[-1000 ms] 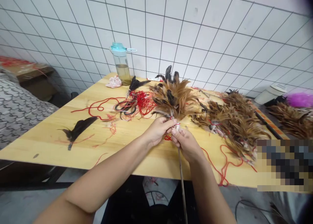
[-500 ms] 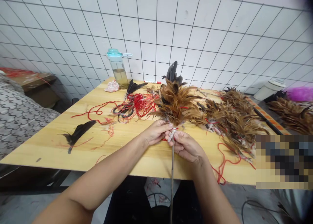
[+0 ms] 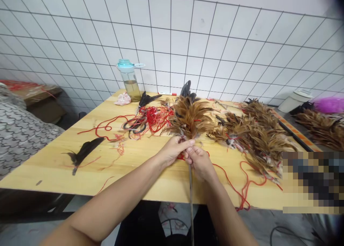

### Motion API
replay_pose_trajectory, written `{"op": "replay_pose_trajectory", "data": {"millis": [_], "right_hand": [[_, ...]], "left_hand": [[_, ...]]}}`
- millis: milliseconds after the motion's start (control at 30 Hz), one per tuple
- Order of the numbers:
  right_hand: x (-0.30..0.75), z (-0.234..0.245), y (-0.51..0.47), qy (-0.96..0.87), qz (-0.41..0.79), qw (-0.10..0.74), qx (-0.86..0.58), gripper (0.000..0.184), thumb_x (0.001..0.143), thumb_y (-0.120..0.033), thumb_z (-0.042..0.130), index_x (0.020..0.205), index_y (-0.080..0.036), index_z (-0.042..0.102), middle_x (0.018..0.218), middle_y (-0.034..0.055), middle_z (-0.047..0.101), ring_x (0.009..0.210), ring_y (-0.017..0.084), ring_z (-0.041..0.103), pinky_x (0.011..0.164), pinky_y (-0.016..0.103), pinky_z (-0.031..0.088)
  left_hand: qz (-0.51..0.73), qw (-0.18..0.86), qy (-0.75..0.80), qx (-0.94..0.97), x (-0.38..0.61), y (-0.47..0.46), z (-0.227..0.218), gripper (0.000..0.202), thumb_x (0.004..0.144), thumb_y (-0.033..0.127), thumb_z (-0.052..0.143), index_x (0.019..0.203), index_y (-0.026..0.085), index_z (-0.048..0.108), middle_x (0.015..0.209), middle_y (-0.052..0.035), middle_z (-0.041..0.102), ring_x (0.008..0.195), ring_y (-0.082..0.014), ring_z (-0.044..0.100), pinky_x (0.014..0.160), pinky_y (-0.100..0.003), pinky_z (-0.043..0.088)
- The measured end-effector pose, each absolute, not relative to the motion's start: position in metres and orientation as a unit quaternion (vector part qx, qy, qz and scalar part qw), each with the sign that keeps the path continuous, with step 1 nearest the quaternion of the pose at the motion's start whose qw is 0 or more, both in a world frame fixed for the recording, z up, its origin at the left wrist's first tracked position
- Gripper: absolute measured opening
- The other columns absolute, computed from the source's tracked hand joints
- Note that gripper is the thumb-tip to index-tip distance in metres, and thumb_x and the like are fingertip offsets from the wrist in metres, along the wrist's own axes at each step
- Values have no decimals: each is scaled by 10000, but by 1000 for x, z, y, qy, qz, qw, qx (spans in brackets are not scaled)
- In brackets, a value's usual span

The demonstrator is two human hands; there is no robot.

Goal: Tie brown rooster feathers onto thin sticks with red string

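Note:
Both hands are closed together around the base of a feather duster (image 3: 192,117), a bunch of brown feathers with black ones at its tip. My left hand (image 3: 174,150) pinches the bound feather base from the left, thumb across the top. Just right of it, my right hand (image 3: 198,160) has its fingers wrapped around the top of the thin stick (image 3: 191,199), which runs down over the table edge toward my lap. Red cord (image 3: 223,170) trails rightward from under the hands. My fingers hide the binding itself.
Feather bundles (image 3: 258,131) lie on the right of the wooden table (image 3: 59,174). Scissors (image 3: 136,126) sit beside tangled red cord (image 3: 154,117). A black feather (image 3: 87,151) lies at left. A water bottle (image 3: 131,83) and a marker (image 3: 167,93) stand or lie near the tiled wall.
My right hand has closed over the feather base and turned inward, covering the pale binding that showed before. The left thumb now lies across the top. The view has tilted slightly upward.

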State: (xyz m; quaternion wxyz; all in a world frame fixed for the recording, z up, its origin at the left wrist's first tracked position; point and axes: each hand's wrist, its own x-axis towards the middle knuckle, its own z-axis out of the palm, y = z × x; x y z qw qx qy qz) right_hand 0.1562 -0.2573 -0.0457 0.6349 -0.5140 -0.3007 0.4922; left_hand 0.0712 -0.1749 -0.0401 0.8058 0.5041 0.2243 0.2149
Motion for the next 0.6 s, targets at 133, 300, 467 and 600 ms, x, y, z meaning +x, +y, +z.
{"op": "replay_pose_trajectory", "data": {"millis": [133, 300, 467, 600], "right_hand": [[148, -52, -253, -328, 438, 640, -539, 421, 694, -541, 684, 568, -174, 521, 466, -52, 410, 443, 63, 296, 462, 241, 182], [144, -48, -256, -294, 465, 683, -481, 412, 698, -532, 690, 615, -161, 532, 535, -43, 444, 457, 53, 279, 467, 243, 173], [143, -46, -260, -278, 480, 694, -459, 398, 696, -529, 704, 661, -158, 563, 529, -47, 419, 452, 54, 246, 460, 248, 137], [145, -43, -265, -292, 481, 698, -444, 386, 716, -524, 704, 684, -157, 588, 528, -45, 411, 456, 55, 234, 463, 248, 128]], "left_hand": [[226, 802, 217, 508, 69, -175, -37, 389, 673, 442, 737, 638, 110, 536, 442, 17, 529, 327, -92, 486, 349, -213, 437], [226, 838, 206, 451, 68, -176, -35, 355, 656, 380, 743, 599, 125, 502, 407, 54, 452, 336, -143, 527, 370, -291, 498], [232, 849, 202, 429, 70, -180, -36, 397, 629, 371, 770, 556, 136, 458, 400, 48, 447, 335, -159, 532, 357, -312, 503], [216, 859, 161, 436, 69, -180, -35, 382, 638, 400, 784, 636, 116, 529, 460, 3, 533, 384, -171, 563, 413, -332, 525]]}}
